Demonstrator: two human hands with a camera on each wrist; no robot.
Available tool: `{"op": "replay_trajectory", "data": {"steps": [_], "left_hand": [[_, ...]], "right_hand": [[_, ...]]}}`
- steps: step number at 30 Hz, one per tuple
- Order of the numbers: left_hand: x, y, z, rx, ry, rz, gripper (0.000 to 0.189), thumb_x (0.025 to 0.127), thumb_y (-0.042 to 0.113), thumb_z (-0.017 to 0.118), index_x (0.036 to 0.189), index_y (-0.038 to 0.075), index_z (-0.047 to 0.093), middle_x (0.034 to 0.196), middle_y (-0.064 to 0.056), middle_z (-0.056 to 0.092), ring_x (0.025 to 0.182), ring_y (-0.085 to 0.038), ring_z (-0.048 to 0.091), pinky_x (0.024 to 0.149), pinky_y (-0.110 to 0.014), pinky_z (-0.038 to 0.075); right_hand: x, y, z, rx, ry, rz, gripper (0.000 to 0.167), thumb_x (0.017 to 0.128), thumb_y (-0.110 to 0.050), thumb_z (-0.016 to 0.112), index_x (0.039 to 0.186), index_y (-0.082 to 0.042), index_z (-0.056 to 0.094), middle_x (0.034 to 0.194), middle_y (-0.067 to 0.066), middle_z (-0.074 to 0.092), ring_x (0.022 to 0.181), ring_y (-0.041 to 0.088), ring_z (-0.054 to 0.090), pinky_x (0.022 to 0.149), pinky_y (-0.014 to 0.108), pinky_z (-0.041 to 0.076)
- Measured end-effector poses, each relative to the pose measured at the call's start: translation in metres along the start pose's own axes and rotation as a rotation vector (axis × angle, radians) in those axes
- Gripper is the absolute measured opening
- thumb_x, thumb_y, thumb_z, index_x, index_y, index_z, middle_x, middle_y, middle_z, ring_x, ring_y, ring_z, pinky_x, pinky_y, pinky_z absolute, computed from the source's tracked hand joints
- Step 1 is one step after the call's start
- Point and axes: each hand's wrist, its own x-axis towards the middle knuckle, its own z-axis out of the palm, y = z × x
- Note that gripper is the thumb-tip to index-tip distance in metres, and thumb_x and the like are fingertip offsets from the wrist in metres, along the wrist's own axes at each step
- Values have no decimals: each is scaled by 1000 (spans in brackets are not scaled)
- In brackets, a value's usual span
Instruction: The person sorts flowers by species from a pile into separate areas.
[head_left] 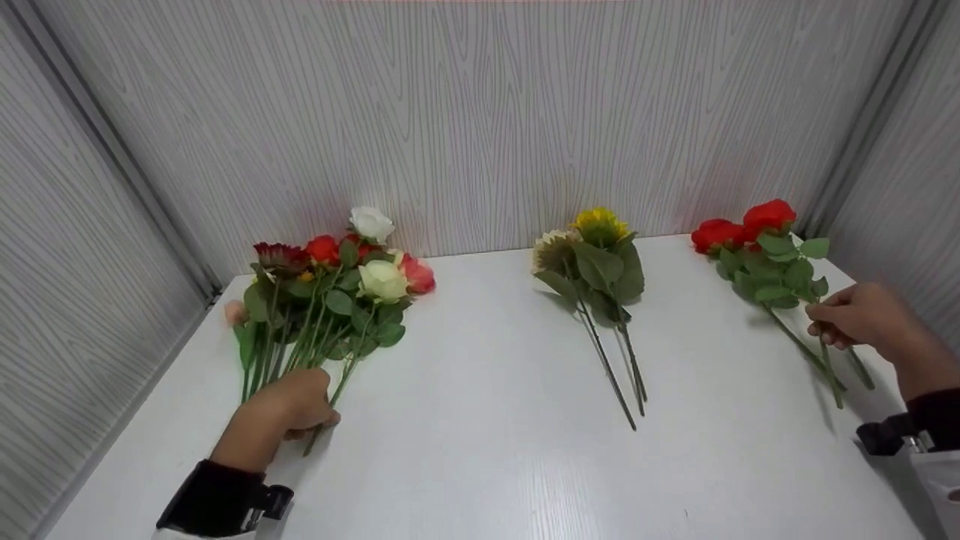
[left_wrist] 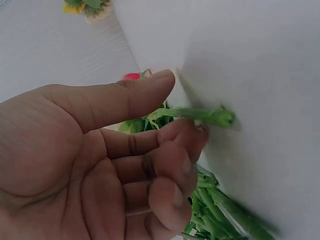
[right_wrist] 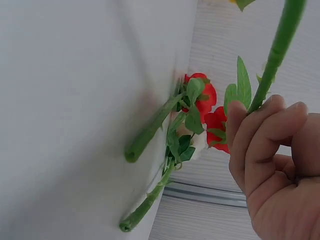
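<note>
On the left of the head view lies a bunch of mixed flowers, with a cream rose (head_left: 384, 281), a white rose (head_left: 372, 224) and a dark red flower (head_left: 281, 256). My left hand (head_left: 289, 405) is over its stems. In the left wrist view, one green stem (left_wrist: 215, 116) runs between thumb and curled fingers; the thumb stands apart from it, and the fingertips are close to or touching it. At the right, my right hand (head_left: 862, 319) pinches the green stem (right_wrist: 280, 50) of a red rose (head_left: 770, 216). Another red rose (head_left: 718, 235) lies beside it.
Between the hands, a yellow sunflower (head_left: 600, 225) and a pale cream flower (head_left: 553, 251) lie with their stems toward me. Two more cut stems, one of them a thick stem (right_wrist: 150, 131), rest near my right hand. Grey wood-grained panels (head_left: 480, 112) enclose the white table (head_left: 480, 450).
</note>
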Motion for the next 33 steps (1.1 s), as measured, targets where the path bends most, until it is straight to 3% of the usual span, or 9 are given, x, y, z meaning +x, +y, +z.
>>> {"op": "replay_trajectory", "data": {"steps": [5,9,13,16,21,23,26,30,33], "left_hand": [[4,3,2,18,-47,30,11,82,-1,49,74,6,48,50,0,42,43,-14,38,45,-26,33],[7,9,1,-3,-8,73,13,90,11,48,78,5,50,64,-3,45,54,-18,40,52,-30,33],[9,20,0,-1,105,125,23,98,22,47,86,3,55,74,-7,51,65,-21,46,60,-34,36],[9,29,1,18,195,143,29,100,22,44,77,8,55,64,-4,53,59,-19,47,56,-33,37],[5,44,3,32,355,181,34,98,20,42,64,13,46,55,-1,44,51,-16,39,50,-30,33],[1,52,4,48,416,202,33,98,19,42,66,13,46,56,-1,42,50,-15,37,49,-30,32],[-4,63,8,93,503,254,30,97,18,44,68,13,47,55,-1,41,49,-15,36,46,-29,30],[-9,76,16,179,630,366,29,96,15,49,68,12,44,52,2,34,46,-12,30,42,-27,26],[-13,86,23,243,728,453,29,94,13,53,67,13,41,50,5,28,45,-9,24,42,-24,21]], "right_hand": [[1,5,-5,-33,-66,6,42,99,-9,51,118,28,49,74,-2,70,59,3,58,56,23,52],[1,6,-7,-58,-68,-1,45,98,-8,51,123,29,45,77,-3,70,61,3,58,57,23,51],[1,7,-8,-83,-31,-5,51,96,-10,54,128,27,41,79,-2,65,61,5,57,58,26,51],[0,5,-9,-100,5,-2,53,96,-14,56,129,25,41,83,2,64,62,7,58,59,28,51],[-2,-5,-8,-135,73,-2,52,97,-21,56,127,20,47,93,18,64,68,12,59,60,32,50],[-5,-14,-6,-137,91,-10,52,97,-24,56,127,18,48,98,23,63,70,14,60,60,32,50],[-9,-32,-1,-140,95,-28,52,98,-29,57,128,13,51,97,20,64,72,15,59,61,33,50],[-17,-61,11,-131,79,-61,52,98,-34,58,129,7,56,92,8,62,71,16,56,61,32,49],[-25,-84,24,-117,76,-98,48,98,-34,61,126,5,60,94,9,62,76,19,56,61,30,50]]}}
